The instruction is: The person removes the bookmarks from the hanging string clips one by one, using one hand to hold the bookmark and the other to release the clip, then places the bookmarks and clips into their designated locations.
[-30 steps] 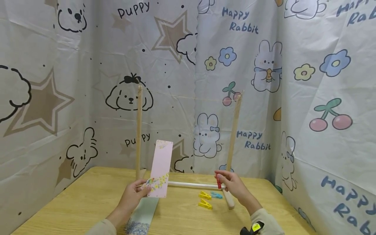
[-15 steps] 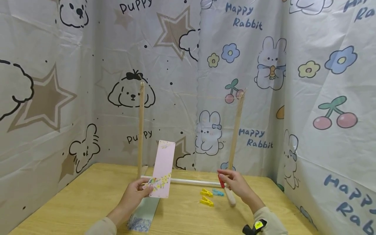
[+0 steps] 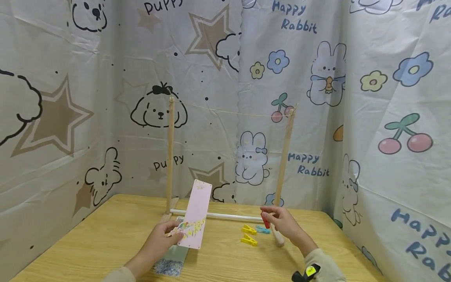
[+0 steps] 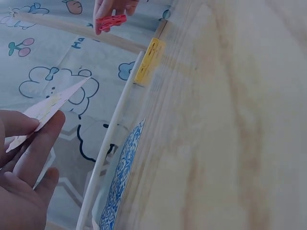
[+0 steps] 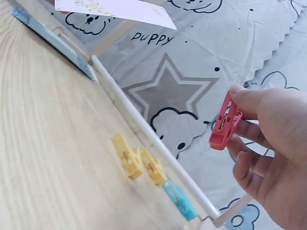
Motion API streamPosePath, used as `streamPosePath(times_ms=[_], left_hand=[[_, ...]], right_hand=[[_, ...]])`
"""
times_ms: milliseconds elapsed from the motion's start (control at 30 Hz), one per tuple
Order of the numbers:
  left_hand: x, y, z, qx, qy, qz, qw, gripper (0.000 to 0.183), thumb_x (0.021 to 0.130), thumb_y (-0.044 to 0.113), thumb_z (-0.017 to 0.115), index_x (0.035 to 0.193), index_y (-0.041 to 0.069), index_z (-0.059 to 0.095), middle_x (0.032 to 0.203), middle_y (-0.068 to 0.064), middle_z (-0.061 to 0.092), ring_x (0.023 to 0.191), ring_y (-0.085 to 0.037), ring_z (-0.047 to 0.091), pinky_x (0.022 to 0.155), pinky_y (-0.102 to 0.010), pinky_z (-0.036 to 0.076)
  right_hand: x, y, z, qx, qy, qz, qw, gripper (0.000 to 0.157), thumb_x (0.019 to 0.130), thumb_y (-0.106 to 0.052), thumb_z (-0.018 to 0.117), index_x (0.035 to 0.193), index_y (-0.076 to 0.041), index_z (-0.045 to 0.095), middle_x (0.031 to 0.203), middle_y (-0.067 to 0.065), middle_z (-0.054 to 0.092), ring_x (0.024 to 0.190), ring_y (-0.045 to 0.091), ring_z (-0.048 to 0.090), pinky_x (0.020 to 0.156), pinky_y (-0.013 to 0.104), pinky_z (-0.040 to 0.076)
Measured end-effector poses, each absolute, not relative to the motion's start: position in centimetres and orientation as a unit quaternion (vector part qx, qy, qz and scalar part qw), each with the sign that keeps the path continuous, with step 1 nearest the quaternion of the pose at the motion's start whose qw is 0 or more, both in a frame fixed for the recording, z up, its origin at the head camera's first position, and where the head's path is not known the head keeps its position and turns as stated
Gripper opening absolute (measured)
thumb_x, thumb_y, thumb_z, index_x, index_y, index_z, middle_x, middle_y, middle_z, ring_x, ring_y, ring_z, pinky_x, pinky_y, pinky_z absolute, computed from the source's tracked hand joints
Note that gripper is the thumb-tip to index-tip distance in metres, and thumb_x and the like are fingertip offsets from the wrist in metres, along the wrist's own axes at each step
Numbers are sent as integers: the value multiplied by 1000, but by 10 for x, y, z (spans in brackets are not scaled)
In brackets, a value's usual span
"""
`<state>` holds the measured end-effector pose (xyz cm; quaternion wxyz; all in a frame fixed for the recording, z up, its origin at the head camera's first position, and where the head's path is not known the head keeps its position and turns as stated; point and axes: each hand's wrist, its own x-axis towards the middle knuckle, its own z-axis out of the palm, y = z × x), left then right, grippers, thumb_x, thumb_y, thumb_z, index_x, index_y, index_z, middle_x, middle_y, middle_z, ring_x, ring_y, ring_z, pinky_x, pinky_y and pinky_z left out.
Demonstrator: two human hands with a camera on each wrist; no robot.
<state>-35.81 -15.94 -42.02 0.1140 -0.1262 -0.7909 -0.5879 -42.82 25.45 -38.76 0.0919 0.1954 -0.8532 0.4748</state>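
Observation:
My left hand [image 3: 163, 239] pinches a pink card [image 3: 195, 213] with yellow flowers and small holes at its corners, between thumb and fingers near its lower left edge. The card is raised over the table and leans slightly right. My right hand [image 3: 287, 225] pinches a red clothespin [image 5: 224, 122] between thumb and fingertips, in the air by the right post. Below it on the table lie two yellow clothespins [image 3: 249, 239] and a blue clothespin [image 3: 262, 230]. A pale green card [image 3: 171, 260] with a blue flowered end lies under the left hand, partly hidden by it.
Behind the hands stands a frame with a left wooden post [image 3: 170, 156], a right wooden post [image 3: 284, 156] and a white bar [image 3: 236, 216] low between them. A thin string [image 3: 225, 112] runs between the post tops. Printed curtains [image 3: 218, 86] enclose the wooden table [image 3: 105, 235].
The pink card has come down a little and tilted further right in my left hand. My right hand keeps the red clothespin in nearly the same place. The head view has shifted slightly.

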Motion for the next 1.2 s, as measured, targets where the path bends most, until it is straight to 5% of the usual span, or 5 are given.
streamPosePath(times_ms=[200,633,900,1033,1200], left_hand=[[-351,-164,-421,-120,-807,-567,113,35,92,4,77,125,-4,68,134,-23,61,129,-54,49,87,-51,57],[-342,-176,-418,-125,-823,-551,62,36,91,7,78,125,-2,68,134,-26,59,108,-34,60,73,-41,56],[-336,-178,-417,-89,-838,-534,72,34,89,4,79,122,4,71,140,-30,54,124,-50,54,83,-52,57],[-337,-180,-421,-80,-849,-516,85,34,87,1,79,120,2,71,134,-27,60,120,-48,57,83,-52,57],[-338,-181,-425,-75,-855,-506,88,29,86,-1,79,114,-3,71,98,-9,65,86,-25,59,68,-37,52]], right_hand=[[-427,256,-399,211,-857,451,131,38,103,-25,68,132,0,68,118,11,70,89,20,67,78,33,54],[-431,260,-410,215,-870,429,114,32,103,-22,67,124,2,70,102,10,73,83,18,69,78,32,55],[-430,260,-414,200,-875,428,106,31,103,-23,68,123,1,71,102,7,74,84,19,68,76,35,55],[-429,261,-416,197,-875,428,106,33,102,-23,70,122,2,71,103,4,74,84,18,67,76,35,56],[-428,260,-417,197,-877,426,102,33,101,-22,71,121,4,70,101,4,73,84,19,67,75,35,56]])
